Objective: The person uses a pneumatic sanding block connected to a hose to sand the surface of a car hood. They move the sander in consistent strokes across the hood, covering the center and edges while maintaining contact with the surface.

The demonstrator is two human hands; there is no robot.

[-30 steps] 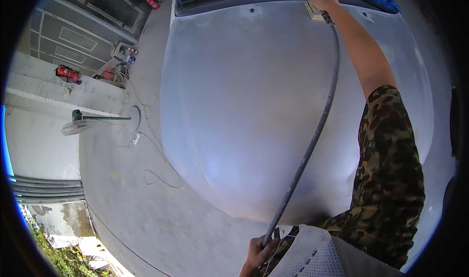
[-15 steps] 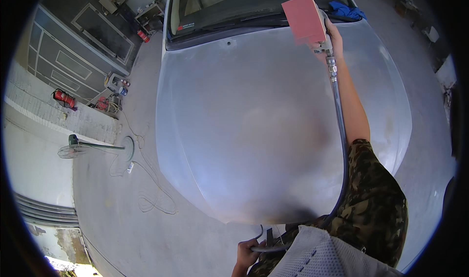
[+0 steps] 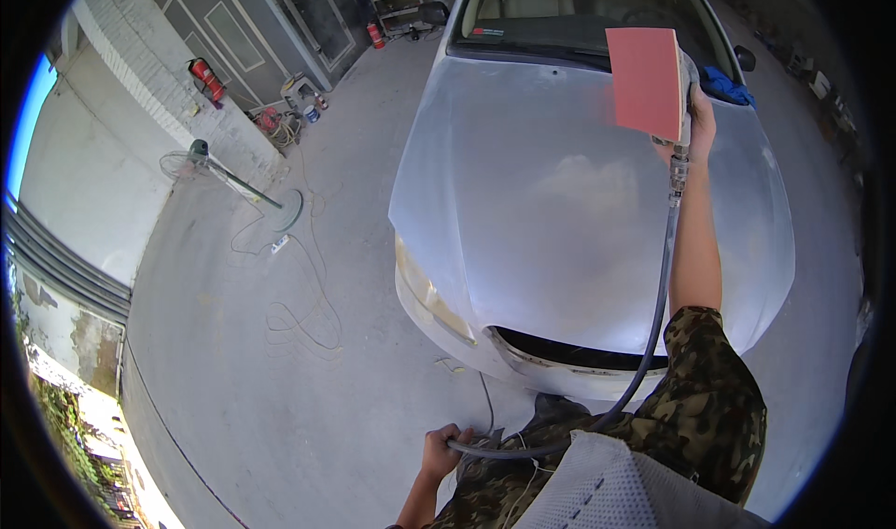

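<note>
My right hand [image 3: 703,126] is raised at the upper right, wrapped round an air sander [image 3: 689,81]. The sander is tipped up, so its flat pad with a red sanding sheet [image 3: 644,85] shows. From a metal coupling [image 3: 679,169] at its lower end, a dark air hose [image 3: 661,277] runs down and crosses in front of my body. Low in the view, my left hand [image 3: 442,449] is closed round the hose near my waist. Beyond lies the dull grey, sanded-looking hood [image 3: 541,211] of a car, with the sander held above it.
A blue cloth [image 3: 726,85] lies by the windshield [image 3: 569,11]. On the left stand a floor fan [image 3: 275,207] and a power strip [image 3: 280,243] with cords on the floor. A red fire extinguisher [image 3: 206,79] hangs by the wall; another [image 3: 375,35] is farther back.
The view has shifted, bringing the car's front bumper and headlight into sight. The sander's pad now looks more upright. Both hands keep their holds on the sander and hose.
</note>
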